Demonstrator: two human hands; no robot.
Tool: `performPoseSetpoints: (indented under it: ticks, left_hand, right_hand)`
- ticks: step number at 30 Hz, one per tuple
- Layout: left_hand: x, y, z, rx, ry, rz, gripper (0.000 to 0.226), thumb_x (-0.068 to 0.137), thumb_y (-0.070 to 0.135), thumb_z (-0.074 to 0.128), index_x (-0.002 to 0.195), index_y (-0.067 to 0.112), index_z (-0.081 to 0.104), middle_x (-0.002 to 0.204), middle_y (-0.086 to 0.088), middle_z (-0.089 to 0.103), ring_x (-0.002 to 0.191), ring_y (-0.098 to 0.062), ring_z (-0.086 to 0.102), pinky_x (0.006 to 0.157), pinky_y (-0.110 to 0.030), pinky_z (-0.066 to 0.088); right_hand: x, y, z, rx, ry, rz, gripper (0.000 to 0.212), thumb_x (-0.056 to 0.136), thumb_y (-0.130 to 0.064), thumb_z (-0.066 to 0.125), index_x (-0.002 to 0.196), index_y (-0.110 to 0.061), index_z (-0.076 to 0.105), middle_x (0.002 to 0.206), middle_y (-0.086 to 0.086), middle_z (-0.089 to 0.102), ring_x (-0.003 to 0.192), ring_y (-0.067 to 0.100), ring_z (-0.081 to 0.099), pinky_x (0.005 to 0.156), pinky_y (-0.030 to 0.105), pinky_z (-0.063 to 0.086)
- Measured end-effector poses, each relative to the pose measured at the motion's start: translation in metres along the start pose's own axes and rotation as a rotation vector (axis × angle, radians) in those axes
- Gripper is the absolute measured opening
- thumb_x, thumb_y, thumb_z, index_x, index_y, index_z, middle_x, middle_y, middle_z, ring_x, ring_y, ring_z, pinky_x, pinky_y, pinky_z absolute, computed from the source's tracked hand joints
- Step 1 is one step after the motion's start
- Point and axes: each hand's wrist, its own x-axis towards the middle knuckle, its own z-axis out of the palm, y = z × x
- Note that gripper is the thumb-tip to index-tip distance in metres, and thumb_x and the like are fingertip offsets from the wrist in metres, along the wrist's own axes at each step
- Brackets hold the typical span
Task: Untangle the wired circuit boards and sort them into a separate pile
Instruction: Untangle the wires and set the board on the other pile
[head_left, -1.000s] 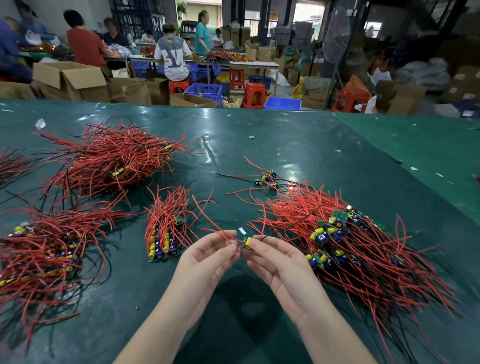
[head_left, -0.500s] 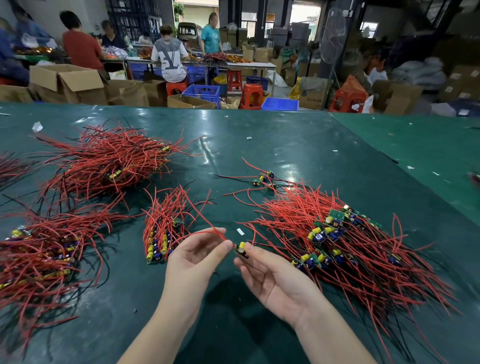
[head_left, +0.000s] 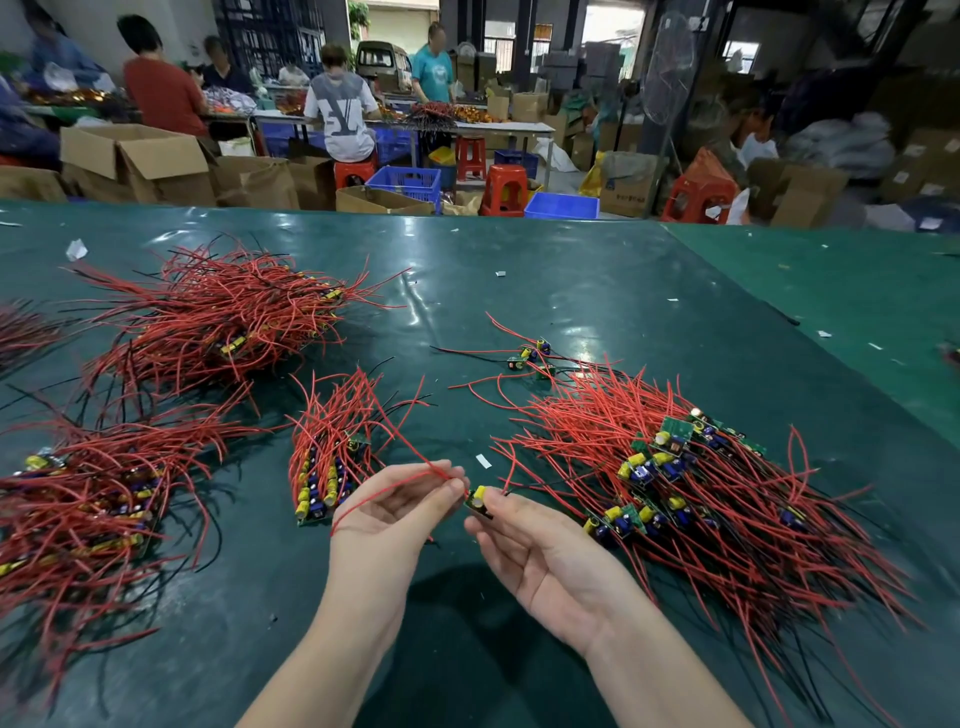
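A glossy dark green table covering, creased and reflective, is spread across the whole work surface. On the right of it, a large tangled heap of wired circuit boards is laid out, its thin red and black leads fanned in all directions around small green boards with yellow and blue cylindrical capacitors. Further bristly red heaps are seen at far left and near left. A smaller, neater sorted pile is placed just left of the hands, its boards stacked side by side. The left hand is held palm up, fingers curled, with a red wire pinched at the fingertips. The right hand is likewise turned up, and a single small circuit board with a yellow capacitor is pinched between thumb and forefinger, between the two hands, above the table.
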Motion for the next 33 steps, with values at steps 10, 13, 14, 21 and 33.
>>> performPoseSetpoints:
  ticks: [10,13,14,21,33]
  left_hand:
    - [0.0016,-0.0025,-0.0007,0.044,0.004,-0.038,0.011,0.075,0.004,0.069,0.081,0.009,0.077,0.092,-0.019,0.074,0.084,-0.022,0.072,0.072,-0.023,0.056]
    - [0.0018,-0.0048,-0.0027,0.196,0.022,0.048,0.017,0.080,-0.003,0.069,0.083,0.012,0.077,0.088,-0.013,0.075,0.081,-0.022,0.073,0.072,-0.022,0.056]
    - [0.0014,-0.0054,-0.0026,0.243,0.019,0.070,0.017,0.081,-0.002,0.069,0.085,0.013,0.077,0.088,-0.010,0.076,0.081,-0.022,0.073,0.073,-0.021,0.056]
    - [-0.0014,-0.0054,-0.0019,0.264,-0.033,0.106,0.013,0.087,0.000,0.062,0.092,0.008,0.071,0.087,-0.010,0.075,0.083,-0.019,0.072,0.076,-0.024,0.057]
    - [0.0033,-0.0043,-0.0047,0.096,0.021,-0.018,0.010,0.086,0.006,0.063,0.089,0.008,0.073,0.085,-0.017,0.074,0.080,-0.022,0.072,0.070,-0.024,0.057]
  right_hand:
    - [0.0028,0.0001,-0.0042,-0.102,-0.011,-0.123,0.025,0.057,-0.008,0.081,0.081,-0.007,0.076,0.087,0.014,0.073,0.074,0.020,0.072,0.060,0.021,0.056]
    - [0.0027,0.0025,-0.0025,-0.127,-0.011,-0.125,0.019,0.057,-0.009,0.081,0.076,-0.007,0.079,0.084,0.013,0.073,0.072,0.018,0.072,0.061,0.019,0.055]
    - [0.0030,0.0031,-0.0023,-0.142,-0.008,-0.136,0.019,0.057,-0.010,0.081,0.075,-0.007,0.079,0.084,0.012,0.073,0.072,0.018,0.072,0.062,0.019,0.055]
    - [0.0012,0.0017,-0.0028,-0.238,-0.033,-0.241,0.026,0.058,-0.012,0.081,0.083,-0.007,0.078,0.086,0.013,0.074,0.074,0.018,0.071,0.066,0.020,0.054]
    - [0.0003,0.0028,-0.0021,-0.599,0.033,-0.481,0.021,0.077,0.004,0.074,0.081,-0.016,0.077,0.083,0.007,0.075,0.075,0.011,0.068,0.075,0.024,0.055]
